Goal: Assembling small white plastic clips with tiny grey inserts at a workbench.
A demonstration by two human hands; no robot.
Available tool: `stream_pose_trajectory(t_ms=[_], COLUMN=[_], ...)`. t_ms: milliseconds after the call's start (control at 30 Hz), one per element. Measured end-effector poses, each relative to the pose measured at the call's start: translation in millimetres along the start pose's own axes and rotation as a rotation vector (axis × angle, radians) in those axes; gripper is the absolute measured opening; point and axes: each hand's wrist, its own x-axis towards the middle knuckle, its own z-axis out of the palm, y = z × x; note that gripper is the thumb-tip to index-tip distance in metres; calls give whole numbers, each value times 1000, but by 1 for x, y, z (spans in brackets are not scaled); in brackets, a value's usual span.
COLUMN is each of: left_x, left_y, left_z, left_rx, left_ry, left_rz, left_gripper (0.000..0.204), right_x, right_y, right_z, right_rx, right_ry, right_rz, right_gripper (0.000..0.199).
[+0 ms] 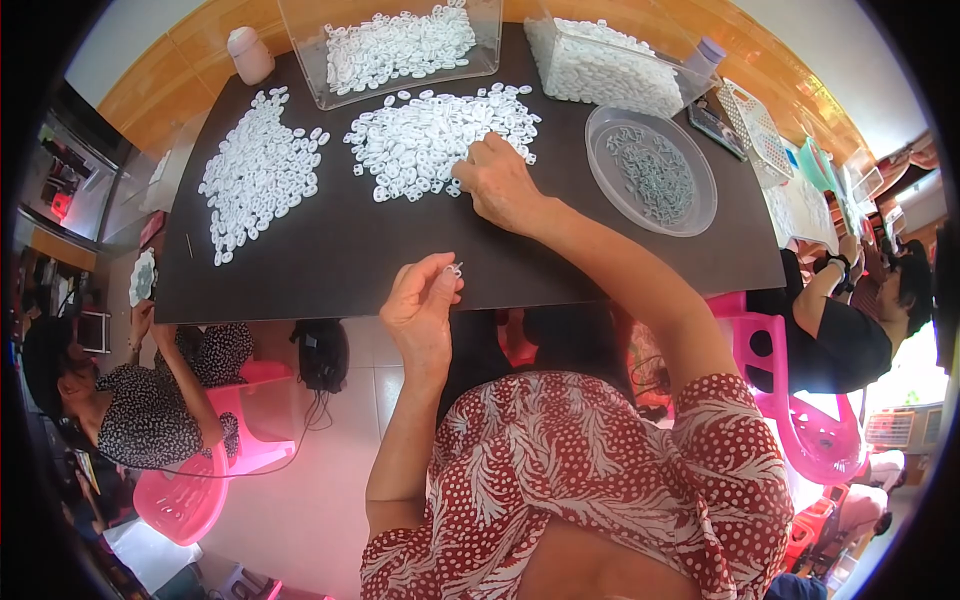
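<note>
My left hand [420, 315] is raised at the table's near edge, its thumb and fingers pinching a small white oval piece [455, 269]. Farther off, my right hand [498, 185] reaches over the near right edge of a middle heap of white oval ring-like pieces [415, 140]. Its fingers are bent and drawn together, and their tips are hidden by the hand itself, so what they hold does not show. A second heap of the same white pieces [262, 170] spreads across the table's left side.
A round clear dish [692, 212] holding small grey-green bits [652, 178] sits right. Behind stand two clear bins [487, 72] of white pieces, a pale pink bottle [250, 58], a phone [716, 128] and a white basket [755, 130]. People sit on pink chairs either side.
</note>
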Motion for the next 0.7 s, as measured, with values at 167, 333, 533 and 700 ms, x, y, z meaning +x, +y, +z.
stream_pose_trajectory(t_ms=[167, 333, 533, 700], left_x=[0, 1, 5, 3], left_y=[-1, 2, 4, 4], left_z=[0, 1, 3, 10], left_rx=[-5, -66, -160, -209], left_ry=[9, 14, -8, -44], left_rz=[-29, -73, -159, -208], left_gripper=[16, 16, 12, 10], right_x=[4, -4, -12, -22], right_y=[-5, -16, -41, -63], right_z=[-7, -21, -47, -58], right_rx=[28, 117, 989, 1392], right_ry=[-20, -65, -151, -68], right_rz=[-18, 88, 642, 1010], right_gripper=[9, 12, 13, 15])
